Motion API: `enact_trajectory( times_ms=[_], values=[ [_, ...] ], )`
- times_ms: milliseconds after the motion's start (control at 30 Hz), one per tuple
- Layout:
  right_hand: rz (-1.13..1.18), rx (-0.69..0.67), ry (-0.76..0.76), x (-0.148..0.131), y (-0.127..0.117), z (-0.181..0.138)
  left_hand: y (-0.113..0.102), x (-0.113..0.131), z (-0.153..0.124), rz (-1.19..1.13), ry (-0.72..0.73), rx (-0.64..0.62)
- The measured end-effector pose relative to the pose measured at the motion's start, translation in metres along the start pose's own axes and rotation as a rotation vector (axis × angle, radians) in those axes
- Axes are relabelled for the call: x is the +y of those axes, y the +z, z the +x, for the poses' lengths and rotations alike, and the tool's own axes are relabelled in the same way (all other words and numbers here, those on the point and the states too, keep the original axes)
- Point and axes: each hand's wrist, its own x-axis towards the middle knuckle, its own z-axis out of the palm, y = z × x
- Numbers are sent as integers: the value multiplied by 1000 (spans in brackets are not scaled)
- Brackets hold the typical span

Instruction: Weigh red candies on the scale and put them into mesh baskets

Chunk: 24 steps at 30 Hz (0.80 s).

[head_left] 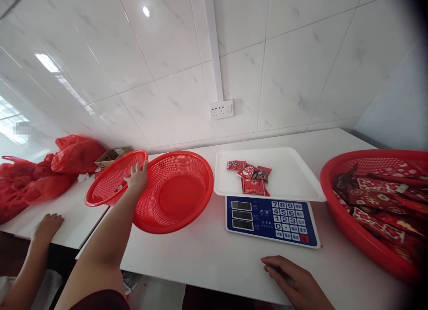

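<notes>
My left hand (pixel 137 177) reaches out to two red mesh baskets and grips the rim of the left basket (pixel 107 187), which stands tilted. That basket leans against the second red basket (pixel 177 194), lying empty on the white table (pixel 207 256). My right hand (pixel 291 279) rests on the table near its front edge, fingers loosely stretched and holding nothing, just below a blue-faced electronic scale (pixel 272 220). The scale's white tray (pixel 294 176) carries several red snack packets (pixel 251 175).
A large red basket (pixel 347 221) full of red packets sits at the right edge. Red plastic bags (pixel 50 167) and a small cardboard box (pixel 112 156) lie on a second table at the left, where another person's hand (pixel 47 225) rests. A wall socket (pixel 221 109) is behind.
</notes>
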Motion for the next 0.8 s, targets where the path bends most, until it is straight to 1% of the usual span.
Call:
enact_trajectory(
  times_ms=[167,267,333,400,433,500,600,667,733,800],
  values=[
    [0,11,-6,-3,-2,2,11,24,5,-32,-34,-24],
    [15,4,-5,-2,-2,2,7,36,6,-60,-24,8],
    [17,-10,8,1,-1,1,-3,48,4,-89,28,39],
    [14,-28,26,3,-1,1,-15,68,-4,-132,155,65],
    [12,-36,35,4,0,2,-21,82,-11,-158,250,73],
    [17,-49,45,3,0,2,-32,114,-28,-216,488,63],
    [32,-42,46,0,-1,3,-44,166,-56,-293,809,7],
    [45,-14,45,-1,-1,3,-47,198,-69,-356,1038,-63],
    [62,14,42,0,1,2,-47,224,-74,-360,1116,-106],
    [74,35,36,4,3,0,-44,243,-74,-343,1113,-133]
  ],
)
